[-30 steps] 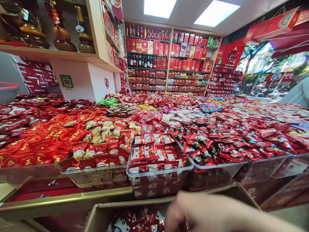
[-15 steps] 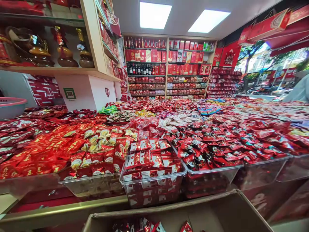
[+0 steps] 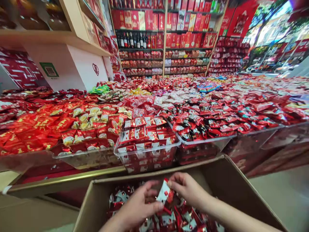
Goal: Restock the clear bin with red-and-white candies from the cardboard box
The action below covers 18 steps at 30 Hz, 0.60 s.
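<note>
My right hand (image 3: 187, 187) pinches the upper end of a small red-and-white candy packet (image 3: 163, 192) between thumb and fingers. My left hand (image 3: 141, 201) is beside the packet on its left, with thumb and fingers apart. Its thumb tip is at the packet's lower edge; whether it touches I cannot tell. Both hands are over an open cardboard box (image 3: 218, 170). Loose red-and-white packets (image 3: 169, 219) lie inside the box, partly hidden by my hands and forearms.
Just behind the box, a clear plastic bin (image 3: 147, 149) holds similar packets in rows. Other bins of red, gold and black wrapped sweets (image 3: 200, 124) stand alongside. Shelves of boxes and bottles (image 3: 137, 40) line the back wall. A cabinet (image 3: 79, 25) juts out at upper left.
The view has tipped downward, showing more of the cardboard box. Both my hands have come into view over it, with a packet held in the right one.
</note>
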Motion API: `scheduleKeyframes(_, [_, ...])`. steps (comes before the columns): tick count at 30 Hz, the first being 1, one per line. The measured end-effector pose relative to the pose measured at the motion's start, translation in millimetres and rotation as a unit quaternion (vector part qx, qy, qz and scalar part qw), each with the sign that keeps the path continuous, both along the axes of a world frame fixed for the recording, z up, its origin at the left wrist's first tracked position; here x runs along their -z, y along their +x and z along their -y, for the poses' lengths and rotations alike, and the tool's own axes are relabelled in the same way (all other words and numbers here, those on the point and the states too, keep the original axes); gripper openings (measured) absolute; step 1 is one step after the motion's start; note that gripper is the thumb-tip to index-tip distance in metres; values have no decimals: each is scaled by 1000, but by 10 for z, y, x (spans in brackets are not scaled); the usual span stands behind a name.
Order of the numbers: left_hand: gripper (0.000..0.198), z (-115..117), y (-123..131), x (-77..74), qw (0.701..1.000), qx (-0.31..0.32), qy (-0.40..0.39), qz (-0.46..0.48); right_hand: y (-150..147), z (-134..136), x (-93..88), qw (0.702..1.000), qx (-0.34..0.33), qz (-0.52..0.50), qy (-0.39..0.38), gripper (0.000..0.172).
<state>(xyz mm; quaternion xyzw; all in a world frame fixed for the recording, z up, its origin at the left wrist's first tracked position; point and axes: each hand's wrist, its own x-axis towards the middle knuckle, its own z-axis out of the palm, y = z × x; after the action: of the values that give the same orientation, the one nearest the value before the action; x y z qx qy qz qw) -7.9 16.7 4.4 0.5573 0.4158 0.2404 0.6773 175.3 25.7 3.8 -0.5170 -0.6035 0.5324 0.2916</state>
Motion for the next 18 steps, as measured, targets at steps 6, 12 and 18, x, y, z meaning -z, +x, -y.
scheduleKeyframes(6, [36,93,143,-181,997,-27,-55,38,25,-22,-120,987,27,-150,-58,26])
scheduleKeyframes(12, [35,92,162,-179,997,-46,-40,48,13,34,-128,971,29,-213,-101,30])
scheduleKeyframes(18, [46,178,189,-68,995,-41,-65,59,85,124,-59,991,-5,-126,-37,30])
